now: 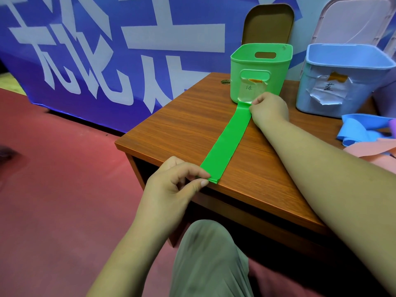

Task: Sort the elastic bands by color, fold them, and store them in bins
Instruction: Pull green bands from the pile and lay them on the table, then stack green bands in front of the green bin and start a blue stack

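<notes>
A green elastic band point(227, 140) lies stretched flat along the wooden table point(186, 123), doubled over in layers. My left hand point(175, 181) pinches its near end at the table's front edge. My right hand point(269, 109) pinches its far end right in front of the green bin point(260, 71). The green bin stands open with a labelled front. A light blue bin point(340, 80) with a torn paper label stands to its right. Blue bands point(360, 129) and pink bands point(372, 151) lie in a loose heap at the table's right side.
A brown lid point(269, 23) leans behind the green bin and a pale lid point(355, 20) behind the blue bin. A blue banner with white characters point(96, 50) hangs behind the table. My knee in grey trousers point(205, 258) is below the table edge, over a red floor.
</notes>
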Motion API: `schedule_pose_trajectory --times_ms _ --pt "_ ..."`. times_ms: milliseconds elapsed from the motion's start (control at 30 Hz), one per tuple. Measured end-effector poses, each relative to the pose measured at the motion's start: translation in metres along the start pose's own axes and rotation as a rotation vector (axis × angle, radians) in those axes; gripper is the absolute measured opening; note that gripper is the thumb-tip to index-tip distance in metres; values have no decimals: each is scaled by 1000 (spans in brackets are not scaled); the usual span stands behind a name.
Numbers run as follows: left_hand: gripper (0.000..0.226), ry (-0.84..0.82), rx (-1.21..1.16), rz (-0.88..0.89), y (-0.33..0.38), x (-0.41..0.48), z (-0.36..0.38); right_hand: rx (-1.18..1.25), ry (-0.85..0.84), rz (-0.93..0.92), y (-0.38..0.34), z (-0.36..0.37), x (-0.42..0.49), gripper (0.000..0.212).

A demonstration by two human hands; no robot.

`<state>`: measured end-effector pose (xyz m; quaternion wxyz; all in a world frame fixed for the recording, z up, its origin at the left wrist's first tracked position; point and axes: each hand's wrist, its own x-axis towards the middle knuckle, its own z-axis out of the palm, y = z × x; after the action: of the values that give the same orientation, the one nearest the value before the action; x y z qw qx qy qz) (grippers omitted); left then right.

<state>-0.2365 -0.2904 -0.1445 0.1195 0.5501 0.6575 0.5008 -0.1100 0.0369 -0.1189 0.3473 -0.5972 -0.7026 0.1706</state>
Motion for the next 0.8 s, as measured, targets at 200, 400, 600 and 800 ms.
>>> schedule_pose_trajectory --times_ms 200,400,600,800 --pt "24 21 42 23 0 8 1 12 4 19 -3 0 -2 14" --pt "27 14 31 25 2 3 -1 9 -48 -12 -4 -7 -7 17" --pt "20 -16 5 90 30 8 4 111 -133 -69 2 -44 -17 28" --pt "8 -154 -54 224 87 20 54 -34 -188 -204 24 -145 -31 16"
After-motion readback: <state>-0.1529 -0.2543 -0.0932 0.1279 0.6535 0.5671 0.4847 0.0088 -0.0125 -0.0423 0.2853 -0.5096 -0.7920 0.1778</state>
